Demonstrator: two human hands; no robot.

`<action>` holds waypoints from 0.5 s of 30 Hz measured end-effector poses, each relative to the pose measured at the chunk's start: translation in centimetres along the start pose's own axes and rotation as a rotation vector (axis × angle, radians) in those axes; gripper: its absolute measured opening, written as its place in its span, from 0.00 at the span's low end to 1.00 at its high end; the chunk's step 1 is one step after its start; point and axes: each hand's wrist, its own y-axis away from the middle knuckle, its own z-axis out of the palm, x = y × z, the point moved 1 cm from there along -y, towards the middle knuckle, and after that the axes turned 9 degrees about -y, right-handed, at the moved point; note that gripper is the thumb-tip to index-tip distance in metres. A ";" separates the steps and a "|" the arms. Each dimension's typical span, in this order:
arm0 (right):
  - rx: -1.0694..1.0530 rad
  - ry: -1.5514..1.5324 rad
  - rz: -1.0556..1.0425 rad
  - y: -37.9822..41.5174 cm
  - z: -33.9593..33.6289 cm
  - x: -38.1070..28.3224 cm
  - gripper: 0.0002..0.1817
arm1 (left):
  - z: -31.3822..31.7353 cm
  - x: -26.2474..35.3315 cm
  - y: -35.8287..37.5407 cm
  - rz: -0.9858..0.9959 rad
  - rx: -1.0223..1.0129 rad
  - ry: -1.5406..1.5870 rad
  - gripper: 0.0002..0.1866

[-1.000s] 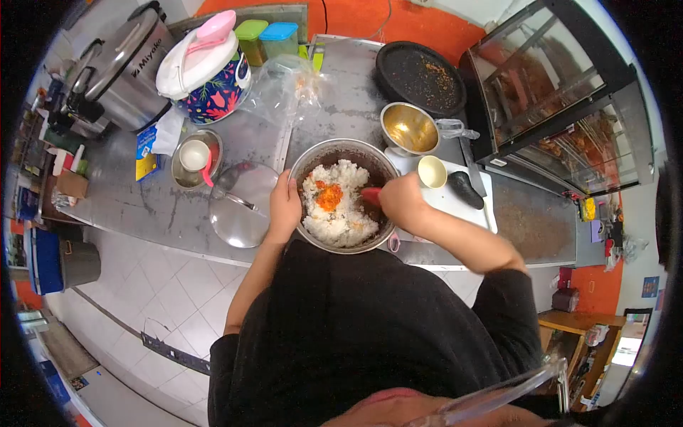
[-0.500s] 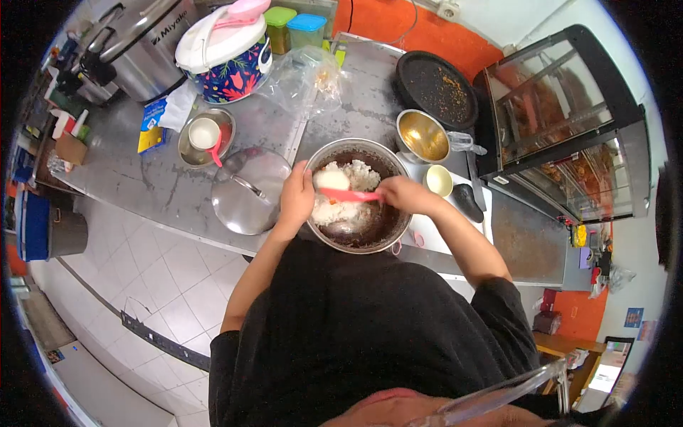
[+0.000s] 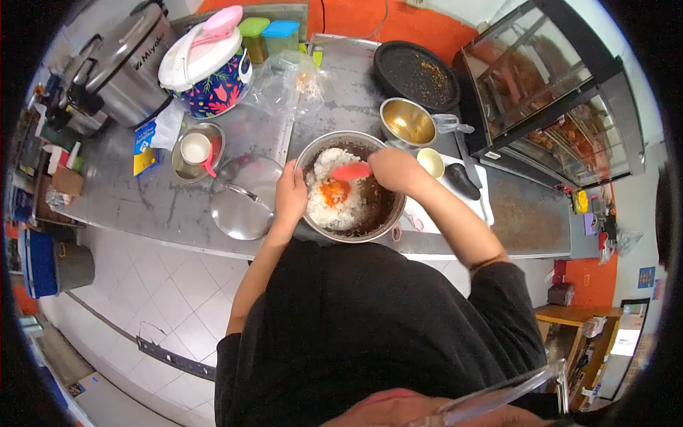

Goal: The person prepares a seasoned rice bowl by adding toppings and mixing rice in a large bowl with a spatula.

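A deep metal pot (image 3: 389,222) stands at the counter's front edge, with white rice (image 3: 329,213) heaped toward its left side. An orange-red patch of sauce or seasoning (image 3: 334,191) lies on the rice. My left hand (image 3: 289,196) grips the pot's left rim, thumb on the near side. Over the right rim, my right hand (image 3: 396,171) is closed round the handle of a pinkish-red rice paddle (image 3: 352,171). The paddle's blade points left above the rice; its handle is hidden by my fingers.
A metal lid (image 3: 245,203) lies left of the pot, near a steel bowl (image 3: 178,165) holding a white cup (image 3: 196,149). Behind the pot is a golden-looking bowl (image 3: 408,122). On the right, a white board (image 3: 427,203) carries a pale green cup (image 3: 431,163) and a dark oblong object (image 3: 462,182).
My right hand has moved up slightly with the paddle, which was lying lower across the rice. The orange patch shows much more now. My left hand keeps its hold; the view has shifted.
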 end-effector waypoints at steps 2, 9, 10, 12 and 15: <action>0.179 -0.125 0.046 -1.5 1.9 -0.3 0.09 | 0.4 -0.3 0.5 -0.004 0.011 -0.026 0.15; -0.127 -0.207 -0.039 0.1 5.5 -3.2 0.10 | 0.6 -0.6 0.6 -0.019 0.034 0.020 0.16; -0.200 -0.112 -0.104 0.7 3.8 -2.6 0.10 | 0.6 -0.7 0.2 -0.028 0.029 0.019 0.16; 0.013 -0.111 0.009 0.7 0.5 -1.6 0.09 | 0.5 -0.5 0.0 -0.001 0.056 0.018 0.14; 0.131 -0.248 0.098 -1.7 1.0 -2.2 0.09 | 0.5 -0.5 0.1 -0.007 0.031 0.024 0.14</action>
